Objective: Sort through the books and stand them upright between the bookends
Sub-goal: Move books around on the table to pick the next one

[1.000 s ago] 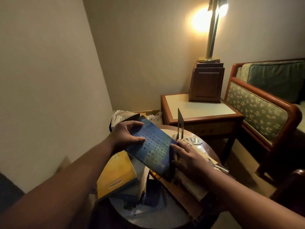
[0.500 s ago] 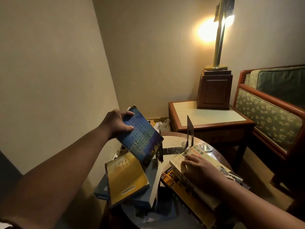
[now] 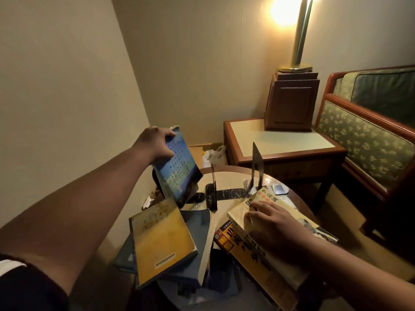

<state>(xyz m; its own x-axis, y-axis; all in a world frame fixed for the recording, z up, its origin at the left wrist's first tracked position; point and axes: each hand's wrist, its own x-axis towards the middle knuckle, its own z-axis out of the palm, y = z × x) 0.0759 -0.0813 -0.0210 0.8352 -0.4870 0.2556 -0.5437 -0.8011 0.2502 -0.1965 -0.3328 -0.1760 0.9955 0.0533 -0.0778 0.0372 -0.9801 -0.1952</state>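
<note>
Two thin dark bookends stood upright at the far middle, the left bookend (image 3: 213,187) and the right bookend (image 3: 257,167) set apart from each other. A blue book (image 3: 177,167) with rows of small print on its cover was tilted in the air just left of them. At the near left a yellow book (image 3: 161,241) lay askew on a dark blue book (image 3: 193,250), and at the right a cream book (image 3: 241,213) lay on a yellow-and-black book (image 3: 244,250).

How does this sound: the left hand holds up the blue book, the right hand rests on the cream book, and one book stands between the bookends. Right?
Not quite: the head view shows no book standing between the left bookend and the right bookend. The left hand holds up the blue book, and the right hand rests on the cream book.
</note>
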